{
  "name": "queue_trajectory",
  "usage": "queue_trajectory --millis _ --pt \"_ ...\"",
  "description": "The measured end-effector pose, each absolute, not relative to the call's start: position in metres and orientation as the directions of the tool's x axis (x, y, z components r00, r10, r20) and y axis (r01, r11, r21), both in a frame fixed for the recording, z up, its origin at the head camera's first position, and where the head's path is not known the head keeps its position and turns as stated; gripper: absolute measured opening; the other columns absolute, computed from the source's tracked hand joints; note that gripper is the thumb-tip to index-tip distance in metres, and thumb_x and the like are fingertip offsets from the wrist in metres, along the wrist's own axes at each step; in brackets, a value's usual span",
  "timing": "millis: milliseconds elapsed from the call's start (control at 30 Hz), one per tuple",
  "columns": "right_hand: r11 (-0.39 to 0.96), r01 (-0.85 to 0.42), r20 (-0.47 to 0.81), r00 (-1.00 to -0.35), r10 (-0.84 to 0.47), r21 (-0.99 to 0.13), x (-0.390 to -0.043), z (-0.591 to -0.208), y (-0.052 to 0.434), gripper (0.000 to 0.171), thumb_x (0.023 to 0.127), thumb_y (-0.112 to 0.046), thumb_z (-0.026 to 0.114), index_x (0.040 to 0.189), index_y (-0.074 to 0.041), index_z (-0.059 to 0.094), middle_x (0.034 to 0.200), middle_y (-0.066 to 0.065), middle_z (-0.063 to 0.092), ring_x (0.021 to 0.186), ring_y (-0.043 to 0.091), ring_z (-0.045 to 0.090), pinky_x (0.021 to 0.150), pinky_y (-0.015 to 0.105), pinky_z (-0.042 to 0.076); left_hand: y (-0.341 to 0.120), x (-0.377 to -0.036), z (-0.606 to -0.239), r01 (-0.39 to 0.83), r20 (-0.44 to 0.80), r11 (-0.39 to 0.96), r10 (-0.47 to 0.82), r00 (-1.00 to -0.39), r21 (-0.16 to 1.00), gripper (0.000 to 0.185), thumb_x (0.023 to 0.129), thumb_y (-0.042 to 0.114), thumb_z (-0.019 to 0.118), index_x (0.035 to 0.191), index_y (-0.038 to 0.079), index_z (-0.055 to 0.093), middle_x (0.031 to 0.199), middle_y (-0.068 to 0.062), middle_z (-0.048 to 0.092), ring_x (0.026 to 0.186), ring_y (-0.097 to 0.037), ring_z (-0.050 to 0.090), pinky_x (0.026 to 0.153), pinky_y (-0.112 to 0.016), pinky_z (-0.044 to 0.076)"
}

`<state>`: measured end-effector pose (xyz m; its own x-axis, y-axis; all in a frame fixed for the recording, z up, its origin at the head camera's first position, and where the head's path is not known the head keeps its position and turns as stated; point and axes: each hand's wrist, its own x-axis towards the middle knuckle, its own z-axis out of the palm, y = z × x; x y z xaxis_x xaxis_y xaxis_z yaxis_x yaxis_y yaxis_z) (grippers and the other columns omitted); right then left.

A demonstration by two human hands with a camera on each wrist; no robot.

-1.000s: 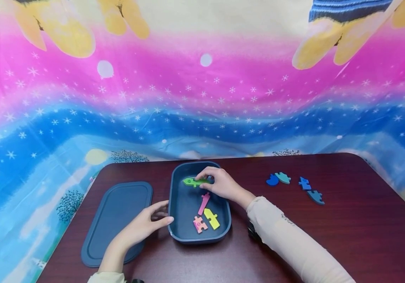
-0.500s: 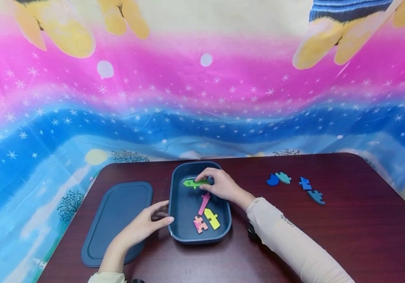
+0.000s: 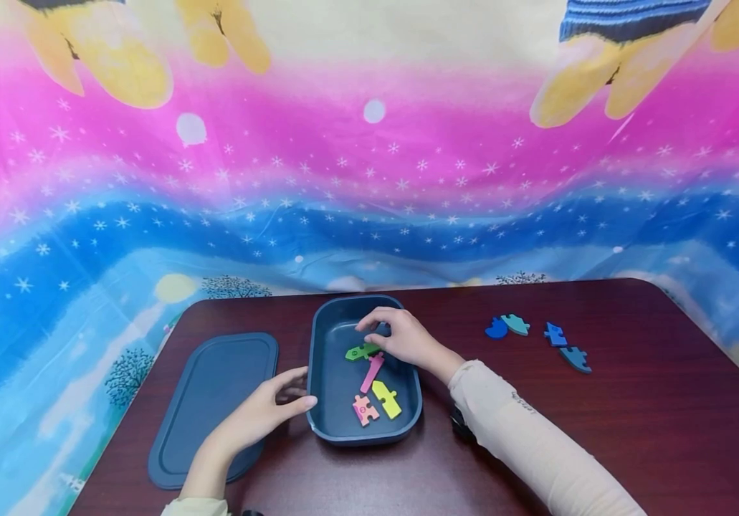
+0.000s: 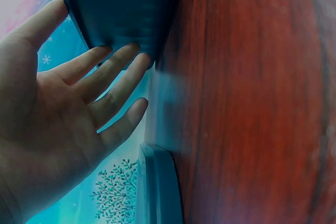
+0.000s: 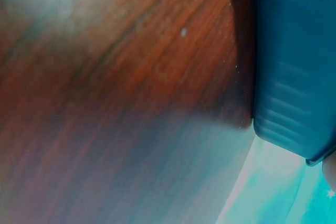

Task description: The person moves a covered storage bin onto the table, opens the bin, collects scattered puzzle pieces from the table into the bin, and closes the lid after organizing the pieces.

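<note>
Four pcs in tray (image 3: 320,373); green pc (image 3: 361,351) lies loose under R hand (image 3: 401,337), fingers curled, empty. L hand (image 3: 259,416) flat vs tray wall, fingers apart. Risk: tray slides if L slips.

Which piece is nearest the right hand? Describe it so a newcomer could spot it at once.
On the dark wood table, find the blue tray. Inside it, by the right hand, lies the green piece: the only green one, farther back than the pink and yellow pieces.

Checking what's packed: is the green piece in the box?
In: the green piece lies inside the box, beside the right hand.
</note>
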<state>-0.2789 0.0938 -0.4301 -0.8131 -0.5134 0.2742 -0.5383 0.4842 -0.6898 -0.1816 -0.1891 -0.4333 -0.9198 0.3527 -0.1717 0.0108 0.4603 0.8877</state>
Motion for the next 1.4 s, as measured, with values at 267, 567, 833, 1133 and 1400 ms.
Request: queue_trajectory --millis 267,567,833,1133,1400 --pt "0.422 -0.549 0.313 -0.803 -0.508 -0.722 -0.278 -0.426 0.099 0.019 0.093 -0.008 0.070 0.111 -0.015 0.074 0.109 -0.004 0.067 0.101 0.018 0.060 0.088 0.044 0.052 -0.189 -0.181 -0.433 0.012 -0.172 0.461 0.356 -0.918 0.888 0.065 0.097 0.031 0.065 0.150 0.003 0.040 0.139 -0.018 0.053 0.122 -0.035 0.055 0.095 -0.050 0.049" --pt "0.384 -0.537 0.328 -0.809 -0.488 -0.752 -0.276 -0.421 0.107 0.019 0.093 -0.008 0.070 0.112 -0.009 0.074 0.110 -0.002 0.067 0.101 0.022 0.061 0.085 0.045 0.052 -0.189 -0.181 -0.433 0.008 -0.177 0.466 0.351 -0.919 0.885 0.065 0.097 0.031 0.065 0.150 0.004 0.040 0.140 -0.018 0.053 0.122 -0.034 0.055 0.094 -0.049 0.050" --pt "0.382 -0.557 0.356 -0.801 -0.481 -0.738 -0.272 -0.414 0.114 0.018 0.094 -0.009 0.069 0.111 -0.011 0.074 0.107 -0.003 0.067 0.099 0.020 0.060 0.086 0.051 0.051 -0.189 -0.182 -0.431 0.006 -0.179 0.459 0.358 -0.916 0.888 0.065 0.097 0.031 0.065 0.150 0.004 0.040 0.141 -0.018 0.052 0.122 -0.034 0.055 0.094 -0.049 0.050" --pt "0.398 -0.547 0.376 -0.820 -0.431 -0.736 -0.263 -0.408 0.128 0.017 0.093 -0.008 0.070 0.107 -0.018 0.075 0.104 -0.007 0.067 0.096 0.012 0.060 0.087 0.048 0.052 -0.191 -0.182 -0.433 0.047 -0.144 0.448 0.383 -0.912 0.893 0.064 0.098 0.030 0.065 0.150 0.004 0.040 0.140 -0.018 0.052 0.122 -0.033 0.055 0.096 -0.049 0.049" --pt "0.419 -0.552 0.397 -0.824 -0.404 -0.721 -0.260 -0.409 0.144 0.020 0.091 -0.004 0.071 0.106 -0.017 0.075 0.106 -0.005 0.069 0.099 0.014 0.063 0.090 0.043 0.053 -0.191 -0.183 -0.434 0.060 -0.129 0.449 0.379 -0.917 0.891 0.064 0.097 0.029 0.066 0.149 0.004 0.041 0.138 -0.016 0.055 0.122 -0.032 0.055 0.098 -0.048 0.047"
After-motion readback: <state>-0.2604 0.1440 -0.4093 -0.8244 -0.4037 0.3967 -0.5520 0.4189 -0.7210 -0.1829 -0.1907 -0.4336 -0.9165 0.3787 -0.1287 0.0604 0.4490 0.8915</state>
